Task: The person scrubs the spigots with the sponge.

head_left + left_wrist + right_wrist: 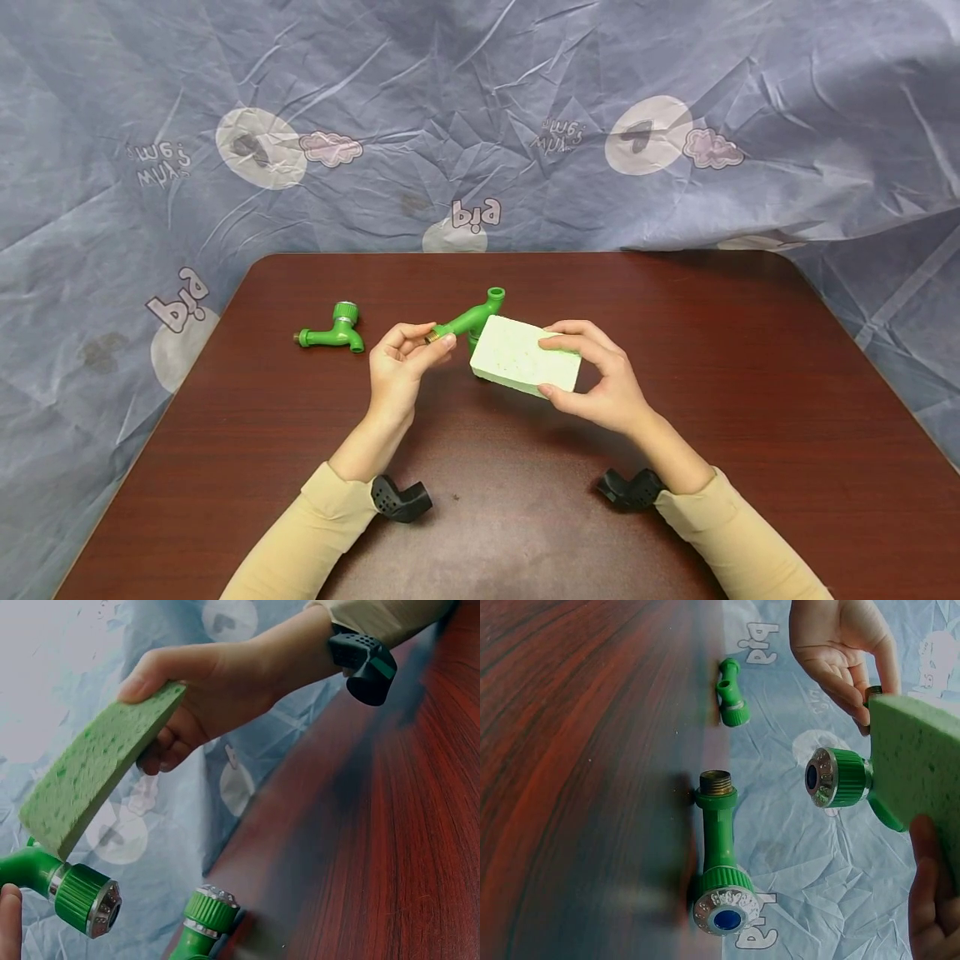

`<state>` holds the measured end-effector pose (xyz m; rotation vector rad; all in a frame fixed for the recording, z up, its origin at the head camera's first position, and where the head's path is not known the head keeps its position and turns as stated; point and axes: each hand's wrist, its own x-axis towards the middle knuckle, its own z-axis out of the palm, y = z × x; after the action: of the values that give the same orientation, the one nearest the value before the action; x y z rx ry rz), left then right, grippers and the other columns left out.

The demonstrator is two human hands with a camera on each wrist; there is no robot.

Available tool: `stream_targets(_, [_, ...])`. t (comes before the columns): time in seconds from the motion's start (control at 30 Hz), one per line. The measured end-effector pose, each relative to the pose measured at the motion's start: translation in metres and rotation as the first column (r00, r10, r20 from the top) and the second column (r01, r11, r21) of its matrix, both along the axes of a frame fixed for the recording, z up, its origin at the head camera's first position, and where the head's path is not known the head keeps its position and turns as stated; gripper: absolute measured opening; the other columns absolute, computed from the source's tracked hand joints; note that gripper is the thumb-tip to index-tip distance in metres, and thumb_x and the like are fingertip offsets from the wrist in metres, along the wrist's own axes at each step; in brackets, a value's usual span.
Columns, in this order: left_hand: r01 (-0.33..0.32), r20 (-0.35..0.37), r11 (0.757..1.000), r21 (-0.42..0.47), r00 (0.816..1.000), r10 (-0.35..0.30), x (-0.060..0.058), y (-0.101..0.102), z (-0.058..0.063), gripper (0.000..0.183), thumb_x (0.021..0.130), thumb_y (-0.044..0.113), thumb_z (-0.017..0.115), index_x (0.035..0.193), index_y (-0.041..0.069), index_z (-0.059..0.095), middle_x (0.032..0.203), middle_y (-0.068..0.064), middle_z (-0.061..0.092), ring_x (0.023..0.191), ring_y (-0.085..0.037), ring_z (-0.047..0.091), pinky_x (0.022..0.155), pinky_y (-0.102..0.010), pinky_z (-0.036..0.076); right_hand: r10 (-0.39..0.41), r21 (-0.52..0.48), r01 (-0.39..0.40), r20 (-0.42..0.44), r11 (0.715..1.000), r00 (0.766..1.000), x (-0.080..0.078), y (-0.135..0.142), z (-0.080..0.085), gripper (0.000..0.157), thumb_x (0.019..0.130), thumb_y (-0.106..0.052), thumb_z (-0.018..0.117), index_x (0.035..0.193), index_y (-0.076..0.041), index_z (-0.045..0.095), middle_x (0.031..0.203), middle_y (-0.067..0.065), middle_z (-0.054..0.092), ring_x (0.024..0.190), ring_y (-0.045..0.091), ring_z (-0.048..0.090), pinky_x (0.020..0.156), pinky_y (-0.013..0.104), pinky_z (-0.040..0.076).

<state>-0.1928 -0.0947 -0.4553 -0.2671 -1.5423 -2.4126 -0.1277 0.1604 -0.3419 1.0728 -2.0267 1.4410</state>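
Note:
My left hand [397,358] pinches a green tap [468,319] by its brass threaded end, holding it above the table. Its spout points up and its ribbed green knob [81,898] hangs lower, mostly hidden in the head view. A pale green sponge [517,354] is in my right hand [603,375], gripped between thumb and fingers. One end of the sponge lies against the tap's body and covers part of it. Seen from the left wrist, the right hand [217,682] holds the sponge [101,765] at its far end.
A second green tap [330,336] lies on the brown table [712,375] at the left. The right wrist view shows another tap [720,840] on the table, hidden in the head view. A wrinkled blue-grey sheet [420,108] hangs behind the table.

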Motion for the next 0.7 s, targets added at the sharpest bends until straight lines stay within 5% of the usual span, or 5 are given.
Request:
stream_targets(0.1, [0.019, -0.02, 1.0, 0.013, 1.0, -0.019, 0.007, 0.001, 0.013, 0.033, 0.075, 0.0, 0.077, 0.105, -0.003, 0.064, 0.091, -0.019, 0.068, 0.077, -0.03, 0.069, 0.067, -0.043, 0.057, 0.049, 0.009, -0.049, 0.003, 0.999, 0.999, 0.0, 0.0, 0.0, 0.044, 0.057, 0.008, 0.075, 0.099, 0.008, 0.063, 0.103, 0.027, 0.056, 0.098, 0.026, 0.055, 0.085, 0.023, 0.044])
stream_targets(0.27, [0.014, 0.051, 1.0, 0.025, 0.999, -0.015, 0.036, 0.008, 0.066, 0.018, 0.078, -0.006, 0.07, 0.095, 0.0, 0.065, 0.084, -0.009, 0.069, 0.07, -0.022, 0.069, 0.063, -0.032, 0.058, 0.082, 0.068, -0.085, 0.041, 0.994, 0.996, 0.001, 0.001, 0.0, 0.048, 0.057, 0.008, 0.078, 0.102, 0.007, 0.062, 0.107, 0.025, 0.057, 0.103, 0.026, 0.056, 0.089, 0.024, 0.042])
stream_targets(0.5, [0.039, 0.0, 0.995, 0.092, 0.999, -0.039, 0.028, -0.001, 0.055, 0.022, 0.078, 0.001, 0.075, 0.097, -0.001, 0.065, 0.089, -0.015, 0.068, 0.071, -0.026, 0.069, 0.061, -0.033, 0.058, 0.029, 0.17, -0.05, 0.126, 0.984, 0.992, -0.015, 0.016, -0.026, 0.056, 0.061, -0.008, 0.087, 0.113, -0.012, 0.065, 0.119, 0.004, 0.058, 0.11, 0.02, 0.053, 0.092, 0.027, 0.042])
stream_targets(0.57, [0.042, -0.015, 0.991, 0.128, 0.999, -0.04, 0.035, 0.001, 0.07, 0.02, 0.077, 0.0, 0.075, 0.094, -0.002, 0.065, 0.085, -0.015, 0.068, 0.068, -0.025, 0.069, 0.058, -0.03, 0.057, 0.009, 0.18, -0.034, 0.14, 0.983, 0.99, -0.018, 0.02, -0.028, 0.056, 0.062, -0.01, 0.086, 0.114, -0.014, 0.065, 0.121, 0.002, 0.057, 0.111, 0.02, 0.053, 0.091, 0.027, 0.042])
stream_targets(0.7, [-0.015, -0.009, 0.995, 0.103, 1.0, 0.016, 0.032, 0.0, 0.069, 0.024, 0.076, 0.006, 0.077, 0.094, -0.003, 0.064, 0.085, -0.014, 0.069, 0.067, -0.024, 0.069, 0.058, -0.029, 0.057, -0.045, 0.16, 0.019, 0.159, 0.987, 0.986, -0.02, 0.026, -0.025, 0.057, 0.063, -0.005, 0.085, 0.115, -0.013, 0.064, 0.122, 0.001, 0.056, 0.112, 0.019, 0.052, 0.09, 0.024, 0.043])
